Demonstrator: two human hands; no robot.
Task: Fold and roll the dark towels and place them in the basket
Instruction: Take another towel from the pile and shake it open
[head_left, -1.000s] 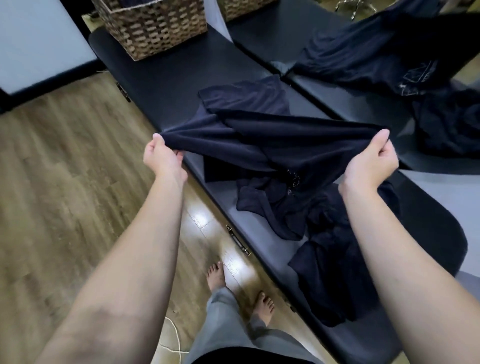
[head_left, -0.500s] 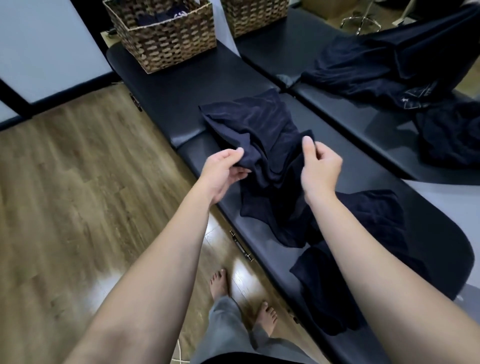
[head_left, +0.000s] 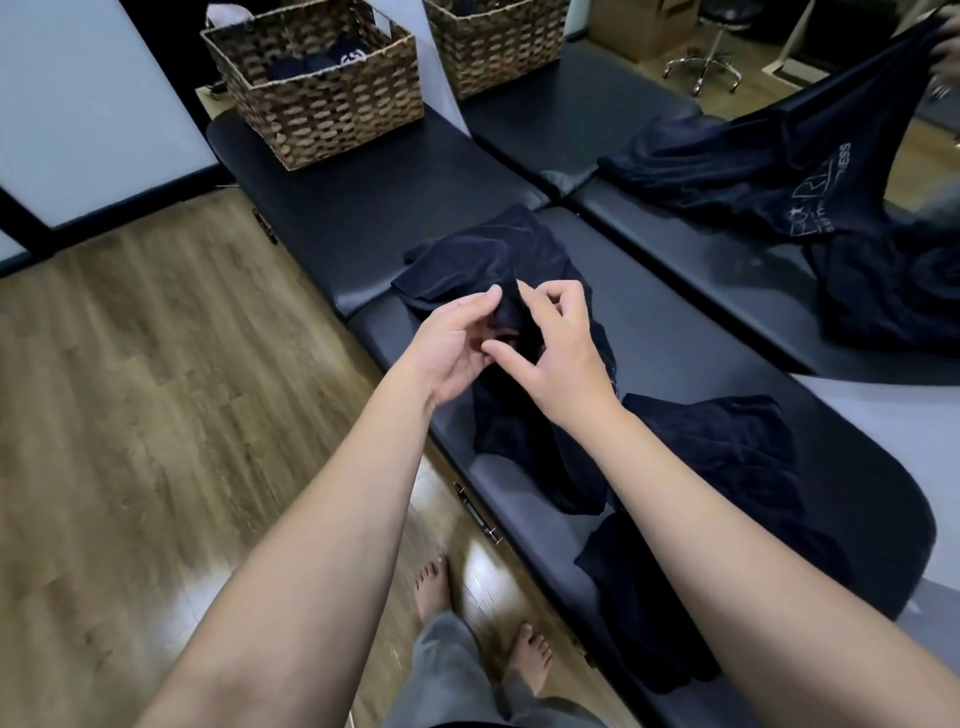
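Both hands meet above the middle of a black padded counter (head_left: 363, 208). The left hand (head_left: 452, 348) and the right hand (head_left: 550, 348) each pinch a bunched corner of a dark towel (head_left: 493, 260): the left thumb and forefinger close on the fold from the left, and the right hand's fingers (head_left: 558, 296) curl round it from the right, so the two corners are held together between the hands. The rest of this towel lies crumpled on the counter, part spread beyond the hands and part trailing down toward the near edge.

A second dark towel (head_left: 727, 441) lies rumpled on the counter to the right, just beside the held one and partly hidden by the right forearm.

A woven basket (head_left: 322, 114) stands at the far end of the same counter, well apart from the hands; dark rolled cloth shows inside it. A second woven basket (head_left: 498, 47) stands on a neighbouring black counter (head_left: 571, 119) to the right, where more dark cloth (head_left: 753, 171) with pale lettering is heaped and lifted at the frame's upper right corner.

Below are a wooden floor (head_left: 130, 389) and the person's bare feet (head_left: 431, 582).
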